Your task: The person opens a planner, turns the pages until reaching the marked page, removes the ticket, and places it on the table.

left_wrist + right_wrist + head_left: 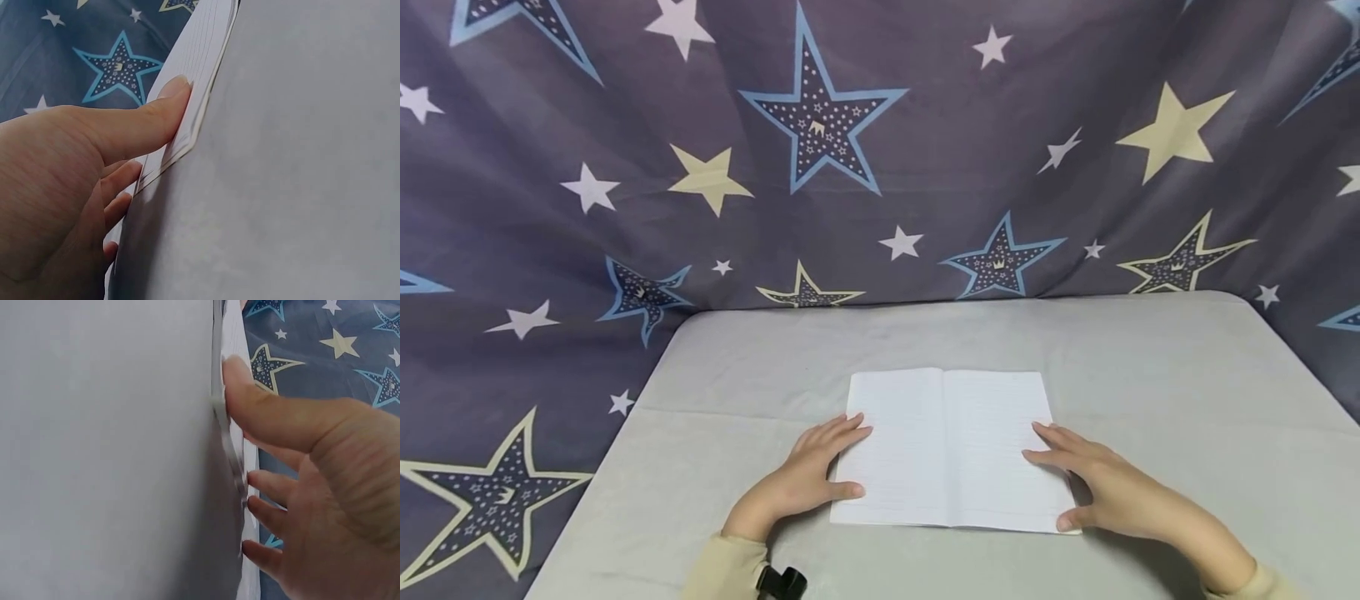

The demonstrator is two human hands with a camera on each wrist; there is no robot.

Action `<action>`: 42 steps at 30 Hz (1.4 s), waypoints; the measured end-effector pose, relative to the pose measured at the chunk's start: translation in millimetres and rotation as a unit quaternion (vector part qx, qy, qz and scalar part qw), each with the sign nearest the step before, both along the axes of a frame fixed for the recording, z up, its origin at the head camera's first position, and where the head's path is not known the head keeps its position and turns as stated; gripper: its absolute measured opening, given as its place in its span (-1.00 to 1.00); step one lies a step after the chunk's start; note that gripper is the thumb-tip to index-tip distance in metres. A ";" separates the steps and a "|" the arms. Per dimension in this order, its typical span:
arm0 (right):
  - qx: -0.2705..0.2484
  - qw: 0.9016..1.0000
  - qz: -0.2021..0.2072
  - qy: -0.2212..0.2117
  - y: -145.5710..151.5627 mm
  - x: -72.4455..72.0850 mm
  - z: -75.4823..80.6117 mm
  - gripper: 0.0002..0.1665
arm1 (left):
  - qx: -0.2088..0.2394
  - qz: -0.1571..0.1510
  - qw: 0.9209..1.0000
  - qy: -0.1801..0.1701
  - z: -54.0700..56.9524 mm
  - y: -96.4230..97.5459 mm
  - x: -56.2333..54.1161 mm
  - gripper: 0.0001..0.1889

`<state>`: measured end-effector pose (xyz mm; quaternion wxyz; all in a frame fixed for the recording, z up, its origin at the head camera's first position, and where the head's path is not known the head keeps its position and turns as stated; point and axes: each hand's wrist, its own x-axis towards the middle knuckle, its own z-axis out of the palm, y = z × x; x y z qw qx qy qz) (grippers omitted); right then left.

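Observation:
An open notebook [902,450] with white lined pages lies flat, its centre fold running away from me. My left hand [811,467] rests at its left edge, thumb and fingertips spread on the page margin. In the left wrist view the thumb [156,119] lies on the page near a corner, and the other fingers touch along the side edge. At the opposite edge, my right hand [1108,483] touches the right page with fingers spread. Its thumb [262,409] sits at the near right corner in the right wrist view. Neither hand curls round the notebook.
The notebook lies on a table covered with pale grey cloth [760,358]. Behind and to the sides hangs a dark curtain [925,167] printed with stars. A black strap with a small device [782,582] is on the left wrist, by the beige sleeve [722,571].

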<state>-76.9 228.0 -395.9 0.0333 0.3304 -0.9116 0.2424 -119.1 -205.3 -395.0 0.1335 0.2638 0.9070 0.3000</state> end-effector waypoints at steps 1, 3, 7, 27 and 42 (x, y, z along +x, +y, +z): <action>0.001 1.000 -0.004 0.000 -2.4 -0.8 1.4 -0.11 | 0.000 0.001 1.000 0.000 0.4 -0.5 0.4 -0.18; 0.002 1.000 -0.016 -0.001 -7.1 -2.0 4.6 -0.18 | -0.001 0.002 1.000 0.001 0.8 -1.1 0.8 -0.18; 0.016 0.999 -0.039 -0.011 -14.2 -1.3 11.0 -0.28 | -0.004 0.000 1.000 0.005 1.7 -0.2 1.0 -0.18; -0.087 0.977 -0.153 -0.123 -38.2 9.1 40.4 0.16 | -0.015 0.002 1.000 0.007 4.9 1.5 0.9 -0.18; -0.150 0.976 -0.126 -0.095 -75.3 6.8 54.8 0.02 | -0.022 -0.002 1.000 0.012 2.4 0.9 -0.4 -0.18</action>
